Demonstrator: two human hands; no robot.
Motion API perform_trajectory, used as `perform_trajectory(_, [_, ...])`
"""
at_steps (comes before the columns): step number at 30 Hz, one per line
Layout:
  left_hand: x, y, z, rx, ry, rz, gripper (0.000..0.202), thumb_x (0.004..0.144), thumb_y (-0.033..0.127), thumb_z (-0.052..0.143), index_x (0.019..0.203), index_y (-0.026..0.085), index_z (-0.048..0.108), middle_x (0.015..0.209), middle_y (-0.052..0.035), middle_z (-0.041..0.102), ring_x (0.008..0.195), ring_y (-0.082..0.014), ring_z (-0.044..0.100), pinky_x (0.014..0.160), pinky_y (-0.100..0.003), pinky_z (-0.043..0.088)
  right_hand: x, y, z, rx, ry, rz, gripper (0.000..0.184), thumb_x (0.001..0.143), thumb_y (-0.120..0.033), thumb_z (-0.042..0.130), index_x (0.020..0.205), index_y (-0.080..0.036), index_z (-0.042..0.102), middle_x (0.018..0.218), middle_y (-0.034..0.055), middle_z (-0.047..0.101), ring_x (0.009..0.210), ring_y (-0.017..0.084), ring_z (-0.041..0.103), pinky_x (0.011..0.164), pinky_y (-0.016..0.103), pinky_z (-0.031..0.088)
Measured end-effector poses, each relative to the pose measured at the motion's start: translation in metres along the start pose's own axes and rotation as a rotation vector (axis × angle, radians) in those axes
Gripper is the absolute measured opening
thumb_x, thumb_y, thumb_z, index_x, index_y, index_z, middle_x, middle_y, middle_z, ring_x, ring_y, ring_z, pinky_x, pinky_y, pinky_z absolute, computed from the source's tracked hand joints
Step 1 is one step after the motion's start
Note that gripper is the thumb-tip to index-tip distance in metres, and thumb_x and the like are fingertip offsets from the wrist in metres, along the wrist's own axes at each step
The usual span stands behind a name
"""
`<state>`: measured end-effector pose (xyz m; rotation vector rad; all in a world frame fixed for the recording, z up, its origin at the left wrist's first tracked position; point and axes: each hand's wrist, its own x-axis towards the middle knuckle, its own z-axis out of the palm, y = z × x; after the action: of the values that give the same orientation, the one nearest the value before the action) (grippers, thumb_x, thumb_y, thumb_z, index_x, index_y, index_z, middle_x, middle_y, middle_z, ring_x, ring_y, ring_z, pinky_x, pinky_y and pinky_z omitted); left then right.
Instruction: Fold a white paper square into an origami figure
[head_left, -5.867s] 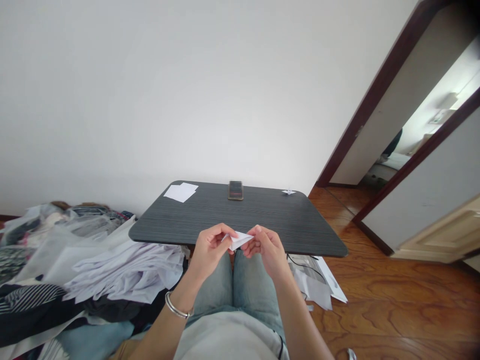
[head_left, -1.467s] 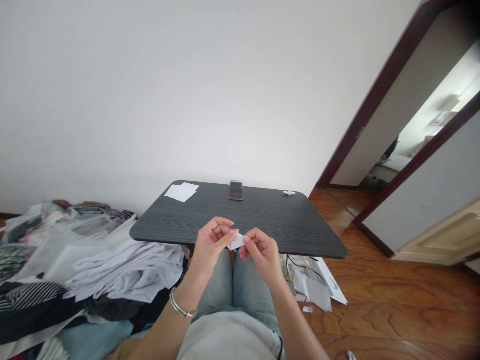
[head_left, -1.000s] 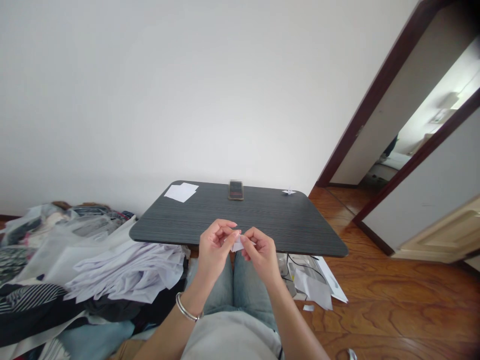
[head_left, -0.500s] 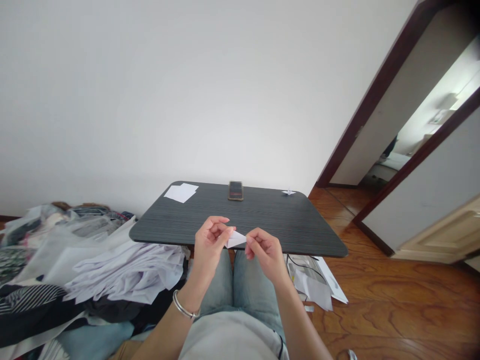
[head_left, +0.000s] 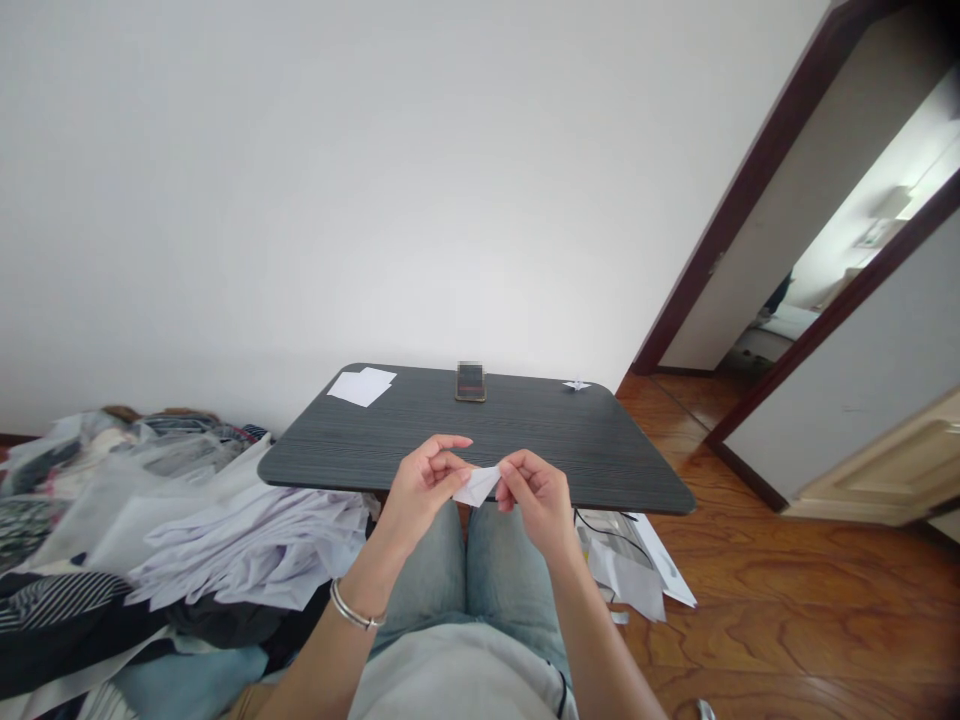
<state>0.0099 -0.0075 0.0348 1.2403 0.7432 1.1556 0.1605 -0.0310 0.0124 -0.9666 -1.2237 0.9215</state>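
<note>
A small piece of folded white paper [head_left: 478,487] is stretched between my two hands, just over the near edge of the dark table [head_left: 420,425]. My left hand [head_left: 429,482] pinches its left end between thumb and fingers, the index finger reaching out above it. At the paper's right corner, my right hand [head_left: 534,492] grips with thumb and fingertips. Parts of the paper under the fingers are hidden. A folded white paper crane [head_left: 577,385] stands at the table's far right corner.
White paper sheets [head_left: 362,386] lie at the table's far left. A phone [head_left: 471,382] leans upright at the back middle, near the wall. Left of the table is a heap of clothes [head_left: 255,545]. Papers and a cable [head_left: 626,570] are on the floor at right.
The paper has turned and shows a wider face between my hands. My right hand has shifted slightly right, and my left wrist has moved a little left.
</note>
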Motion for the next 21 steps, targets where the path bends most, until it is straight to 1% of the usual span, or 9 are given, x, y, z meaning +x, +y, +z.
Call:
perform_trajectory(3, [-0.001,0.002,-0.004,-0.024,-0.052,-0.064,0.045,0.067,0.025,0.073,0.108,0.013,0.058,0.075,-0.0066,0.072,0.069,-0.0177,0.067,0.065,-0.026,0.049,0.002,0.001,-0.004,-0.022,0.012,-0.011,0.032,0.082,-0.046,0.057,0.067,-0.018,0.054,0.049,-0.003,0.055,0.04,0.008,0.047,0.04,0.02,0.041])
perform_trajectory(5, [-0.001,0.004,-0.005,-0.028,-0.078,-0.078,0.048,0.07,0.026,0.071,0.114,0.013,0.055,0.08,-0.008,0.073,0.075,-0.0191,0.068,0.07,-0.028,0.049,0.003,0.003,-0.006,-0.074,0.019,-0.023,0.03,0.082,-0.044,0.056,0.067,-0.018,0.054,0.048,-0.0035,0.054,0.04,0.008,0.047,0.041,0.02,0.04])
perform_trajectory(6, [-0.001,0.004,-0.005,-0.026,-0.082,-0.075,0.048,0.072,0.027,0.069,0.115,0.013,0.054,0.081,-0.0082,0.073,0.076,-0.0194,0.068,0.072,-0.029,0.049,0.003,0.004,-0.007,-0.112,0.017,-0.031,0.029,0.083,-0.043,0.056,0.068,-0.018,0.054,0.049,-0.0037,0.054,0.041,0.009,0.047,0.042,0.02,0.04])
perform_trajectory(8, [-0.001,0.005,-0.004,0.009,-0.066,-0.055,0.043,0.073,0.03,0.067,0.111,0.013,0.057,0.078,-0.0073,0.072,0.074,-0.0188,0.067,0.071,-0.029,0.049,0.004,0.005,-0.006,-0.184,-0.005,-0.047,0.026,0.084,-0.04,0.055,0.068,-0.018,0.055,0.049,-0.0036,0.054,0.042,0.009,0.048,0.044,0.02,0.04])
perform_trajectory(10, [0.0,0.004,-0.002,0.087,-0.027,-0.025,0.036,0.07,0.029,0.069,0.101,0.013,0.061,0.069,-0.004,0.07,0.065,-0.0163,0.065,0.063,-0.026,0.047,0.003,0.005,-0.004,-0.203,-0.039,-0.048,0.025,0.083,-0.039,0.056,0.069,-0.018,0.056,0.049,-0.0033,0.054,0.043,0.009,0.049,0.044,0.02,0.04])
perform_trajectory(12, [0.0,0.002,0.0,0.154,0.017,0.009,0.032,0.066,0.024,0.072,0.095,0.013,0.063,0.06,0.0003,0.065,0.055,-0.0129,0.06,0.056,-0.023,0.044,0.002,0.004,0.0,-0.152,-0.039,-0.027,0.026,0.081,-0.04,0.059,0.068,-0.018,0.056,0.049,-0.0037,0.054,0.042,0.009,0.048,0.043,0.02,0.041])
perform_trajectory(15, [0.001,-0.001,0.004,0.13,0.107,0.081,0.032,0.065,0.023,0.072,0.094,0.014,0.061,0.054,0.0047,0.059,0.05,-0.0101,0.055,0.053,-0.021,0.041,-0.001,0.002,0.005,-0.035,0.006,0.009,0.031,0.081,-0.046,0.058,0.068,-0.018,0.055,0.048,-0.0043,0.052,0.039,0.008,0.046,0.04,0.019,0.039])
perform_trajectory(16, [0.0,-0.003,0.006,0.102,0.143,0.111,0.032,0.065,0.023,0.072,0.094,0.015,0.06,0.054,0.0055,0.059,0.05,-0.0097,0.054,0.052,-0.02,0.041,-0.002,0.002,0.006,-0.009,-0.002,0.022,0.032,0.081,-0.047,0.058,0.068,-0.018,0.055,0.049,-0.0043,0.052,0.039,0.007,0.045,0.039,0.018,0.039])
perform_trajectory(21, [-0.003,-0.011,0.014,0.019,0.284,0.205,0.029,0.067,0.024,0.071,0.093,0.017,0.059,0.056,0.0063,0.056,0.05,-0.0082,0.052,0.051,-0.018,0.039,-0.007,0.007,0.012,0.052,-0.201,0.126,0.034,0.077,-0.049,0.061,0.066,-0.018,0.054,0.051,-0.0036,0.054,0.038,0.007,0.046,0.037,0.018,0.037])
